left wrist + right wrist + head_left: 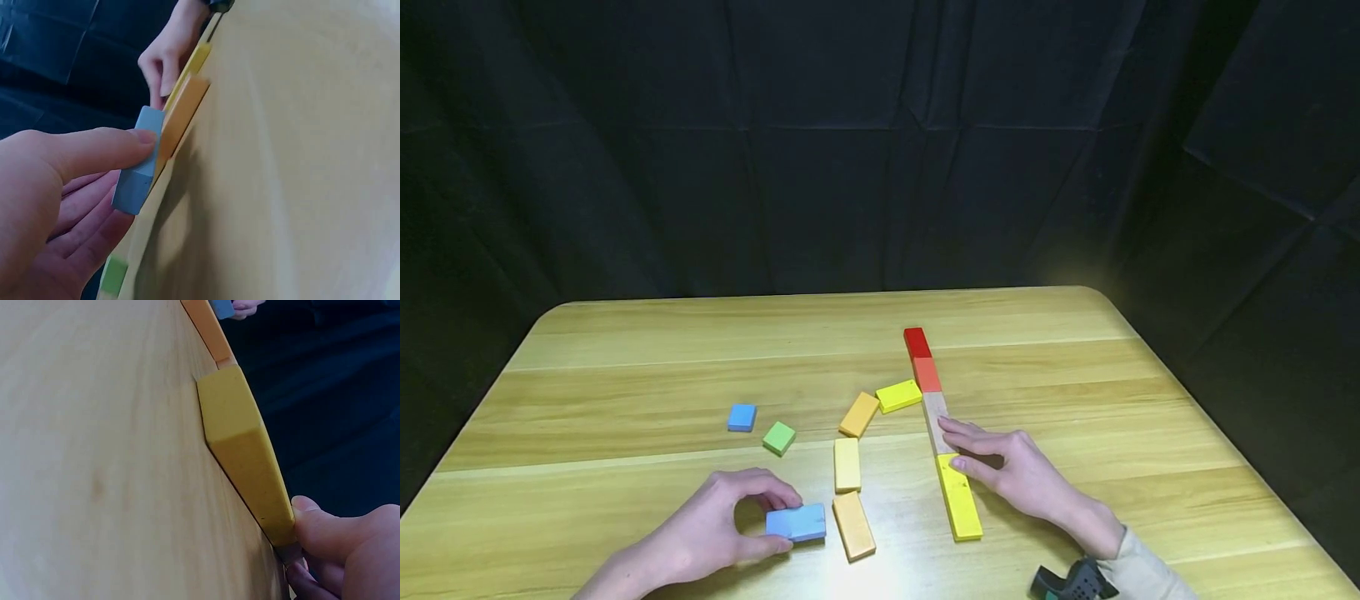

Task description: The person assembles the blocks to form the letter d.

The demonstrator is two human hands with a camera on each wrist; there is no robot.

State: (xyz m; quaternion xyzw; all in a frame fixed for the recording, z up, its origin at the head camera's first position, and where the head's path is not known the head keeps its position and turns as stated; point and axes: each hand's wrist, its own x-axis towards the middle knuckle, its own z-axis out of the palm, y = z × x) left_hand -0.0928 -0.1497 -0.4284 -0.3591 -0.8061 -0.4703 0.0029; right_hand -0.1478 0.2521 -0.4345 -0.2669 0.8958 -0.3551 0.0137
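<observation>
Between the thumb and fingers of my left hand [718, 529] is a blue block [796, 522], pinched by its long sides. The left wrist view has this blue block [134, 184] held over the tabletop, its shadow beneath. On the right lies a straight row: a dark red block [917, 342], a light red block [927, 374], a pale wood block [934, 421] and a long yellow block [959, 500]. My right hand [1018, 471] rests on this row, fingertips on the pale wood block, thumb at the yellow block's far end.
A curve of blocks runs left from the row: a small yellow block [898, 396], an orange block [858, 414], a cream block [847, 464] and a light orange block [853, 526]. A green block [779, 437] and a small blue block [742, 417] lie farther left. Dark curtains [820, 167] surround the table.
</observation>
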